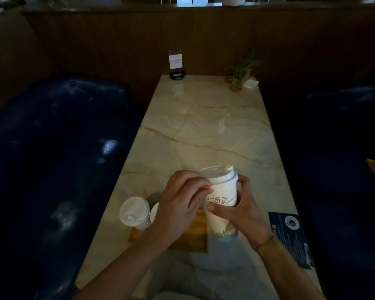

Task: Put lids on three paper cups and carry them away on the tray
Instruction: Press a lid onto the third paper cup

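Observation:
A white paper cup with a line drawing and a blue-green base is held tilted above the wooden tray. My right hand is wrapped around its body. A white lid sits on its rim, and my left hand pinches the lid's left edge. A second cup with its lid on stands at the tray's left end. Beside it, only a sliver of a third cup shows behind my left hand.
The marble table runs away from me between two dark blue sofas. A sign holder, a small potted plant and a napkin stand at the far end. A dark card lies at the right edge.

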